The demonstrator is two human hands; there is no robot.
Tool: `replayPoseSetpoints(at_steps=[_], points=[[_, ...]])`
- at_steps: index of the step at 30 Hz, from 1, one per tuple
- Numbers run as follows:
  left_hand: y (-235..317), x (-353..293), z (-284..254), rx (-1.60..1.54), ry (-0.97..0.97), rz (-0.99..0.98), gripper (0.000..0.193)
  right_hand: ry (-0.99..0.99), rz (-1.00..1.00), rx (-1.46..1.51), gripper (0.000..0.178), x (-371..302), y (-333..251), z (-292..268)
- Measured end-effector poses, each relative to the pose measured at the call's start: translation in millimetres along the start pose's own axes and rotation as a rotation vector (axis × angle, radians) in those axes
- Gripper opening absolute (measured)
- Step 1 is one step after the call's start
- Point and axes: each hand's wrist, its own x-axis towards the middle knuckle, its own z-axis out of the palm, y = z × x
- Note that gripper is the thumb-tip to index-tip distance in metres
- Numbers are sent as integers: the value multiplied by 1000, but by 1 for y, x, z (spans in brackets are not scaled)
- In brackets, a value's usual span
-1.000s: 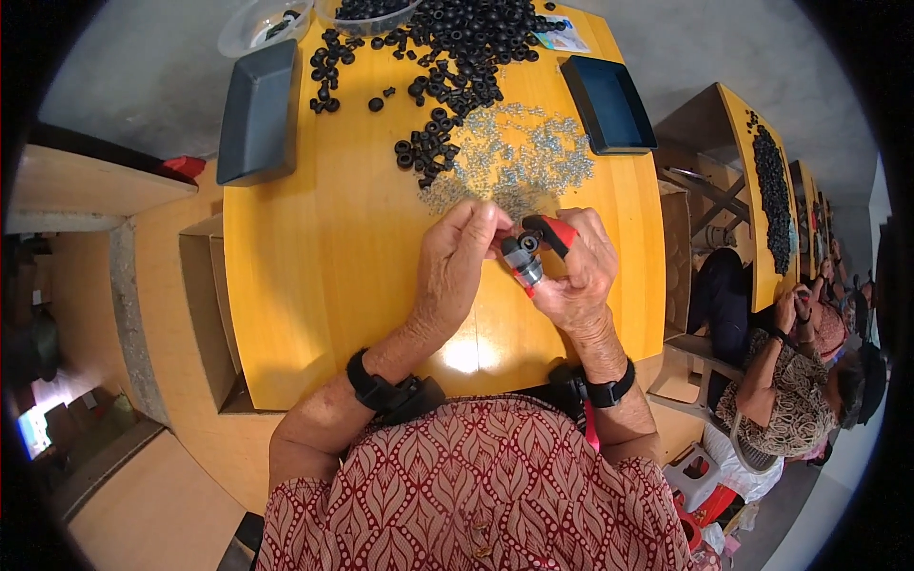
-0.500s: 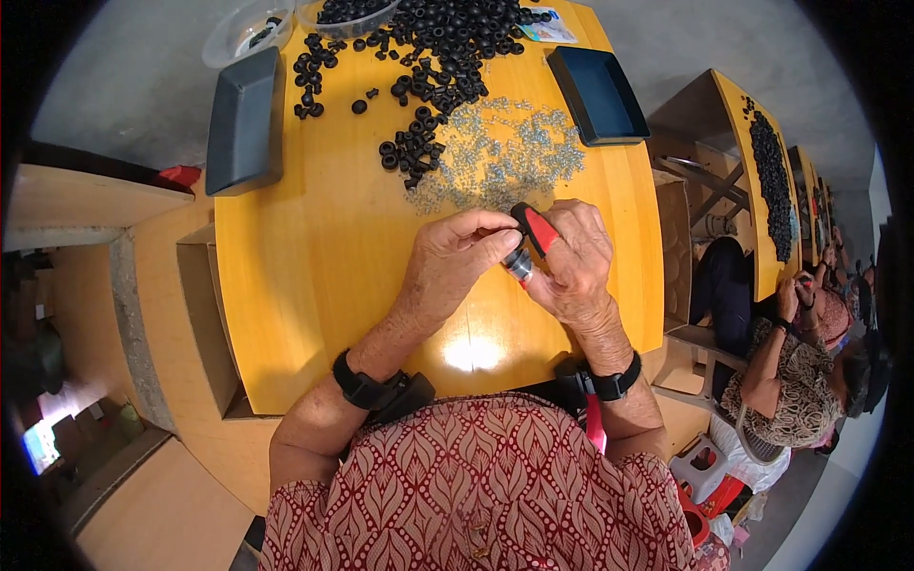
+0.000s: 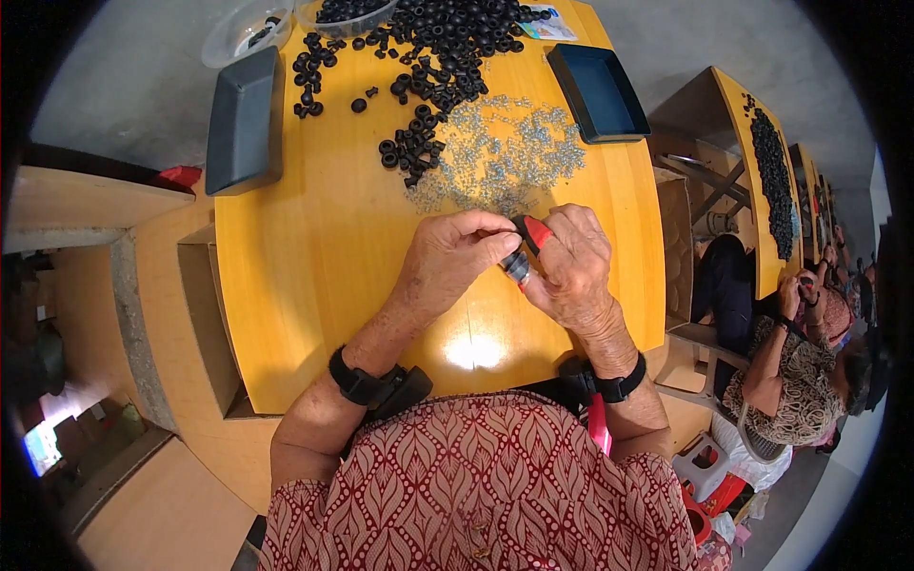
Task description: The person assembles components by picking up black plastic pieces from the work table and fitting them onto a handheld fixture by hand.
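Note:
My left hand is closed in a pinch, with thumb and index fingertip pressed together above the table. Whatever lies in that pinch is too small and covered to name. My right hand meets it fingertip to fingertip, its fingers curled in. A black and red finger guard wraps its index finger, and a dark band covers its thumb. Just beyond both hands lies a spread of small clear and silvery pieces. Behind and left of these is a heap of small black ring-shaped parts.
A dark tray stands at the table's left edge, another dark tray at the right. Clear plastic tubs sit at the far left. To the right, a person in a patterned top works at another table.
My right index finger with its guard has bent and turned slightly, so less of the red shows. My left hand keeps its pinch in nearly the same place.

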Motion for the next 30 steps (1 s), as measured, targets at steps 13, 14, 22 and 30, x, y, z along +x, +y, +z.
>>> replayPoseSetpoints(at_steps=[13,14,22,30], points=[[3,-1,1,-62,28,-93,17,-110,32,-25,39,6,0,-5],[3,-1,1,-53,33,-90,18,-115,15,-40,39,6,0,-6],[13,-1,-3,-146,24,-199,25,-113,-2,29,37,7,7,-8],[6,1,-3,-24,-50,-109,20,-99,-32,-15,33,8,8,-9]])
